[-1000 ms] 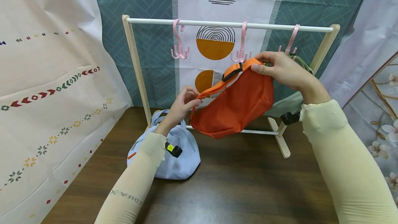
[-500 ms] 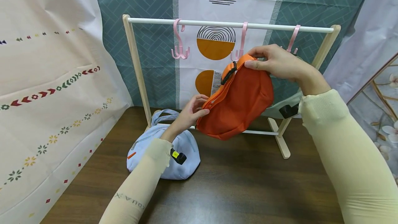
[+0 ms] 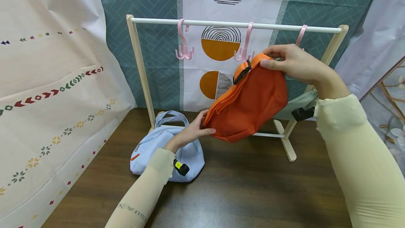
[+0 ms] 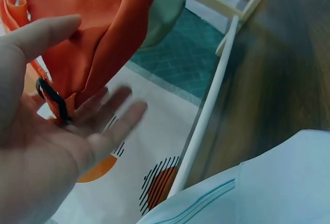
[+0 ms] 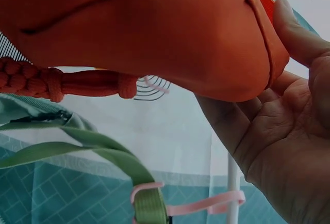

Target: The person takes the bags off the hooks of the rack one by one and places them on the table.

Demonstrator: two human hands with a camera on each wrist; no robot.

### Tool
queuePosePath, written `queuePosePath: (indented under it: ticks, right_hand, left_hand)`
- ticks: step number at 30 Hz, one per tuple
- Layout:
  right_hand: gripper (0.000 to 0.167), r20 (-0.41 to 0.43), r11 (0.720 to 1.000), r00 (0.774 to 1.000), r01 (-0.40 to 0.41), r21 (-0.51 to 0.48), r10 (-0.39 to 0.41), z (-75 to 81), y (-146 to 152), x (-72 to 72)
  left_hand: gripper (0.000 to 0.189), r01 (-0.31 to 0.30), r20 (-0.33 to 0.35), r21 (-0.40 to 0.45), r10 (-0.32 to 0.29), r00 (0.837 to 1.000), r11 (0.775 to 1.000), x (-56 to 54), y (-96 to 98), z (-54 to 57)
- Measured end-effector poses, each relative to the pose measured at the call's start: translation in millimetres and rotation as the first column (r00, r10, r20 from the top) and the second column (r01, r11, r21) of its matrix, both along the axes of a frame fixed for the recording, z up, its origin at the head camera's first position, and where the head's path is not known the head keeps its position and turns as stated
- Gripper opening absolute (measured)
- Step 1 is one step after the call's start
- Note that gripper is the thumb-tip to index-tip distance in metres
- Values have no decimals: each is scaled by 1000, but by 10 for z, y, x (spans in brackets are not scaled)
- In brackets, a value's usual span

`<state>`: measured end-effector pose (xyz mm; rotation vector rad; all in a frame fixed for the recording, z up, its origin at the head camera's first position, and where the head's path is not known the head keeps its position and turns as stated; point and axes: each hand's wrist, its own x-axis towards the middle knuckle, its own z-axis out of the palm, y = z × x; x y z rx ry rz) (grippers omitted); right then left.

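Observation:
An orange bag [image 3: 253,101] with a bright orange strap and black buckle hangs tilted in front of the rack. My right hand [image 3: 295,62] grips its upper right end, thumb on the strap and fingers behind. In the right wrist view, a braided red cord [image 5: 31,82] shows beside the bag. My left hand [image 3: 193,131] is at the lower left end; the left wrist view shows its thumb and fingers spread out, with the bag's corner between them. Just behind the bag, a pink hook [image 3: 243,52] hangs from the rack's white bar [image 3: 215,23].
A light blue bag [image 3: 190,150] stands on the wooden table [image 3: 240,185] below my left forearm. Another pink hook [image 3: 184,50] hangs further left. A green bag [image 3: 297,105] hangs at the right, partly hidden by my right arm; its strap [image 5: 144,182] is on a pink hook.
My left hand has let go of the strap, moved right and down to the bag's lower corner and spread its fingers. My right hand has shifted slightly right with the bag.

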<state>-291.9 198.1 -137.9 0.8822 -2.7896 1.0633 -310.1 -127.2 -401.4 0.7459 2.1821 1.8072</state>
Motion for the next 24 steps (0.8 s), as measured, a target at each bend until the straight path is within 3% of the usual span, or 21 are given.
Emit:
queuePosePath:
  ticks: [11, 17, 24]
  right_hand:
    - [37, 27, 991, 1000, 19, -130, -15, -266, 387, 13]
    - [34, 41, 981, 997, 68, -179, -61, -573, 608, 47]
    - [31, 60, 960, 996, 80, -268, -66, -998, 796, 82]
  left_hand:
    - [65, -51, 14, 199, 49, 999, 979, -50, -84, 9]
    - [56, -53, 50, 276, 41, 998, 960, -41, -138, 45]
    - [49, -78, 72, 286, 59, 996, 955, -32, -170, 47]
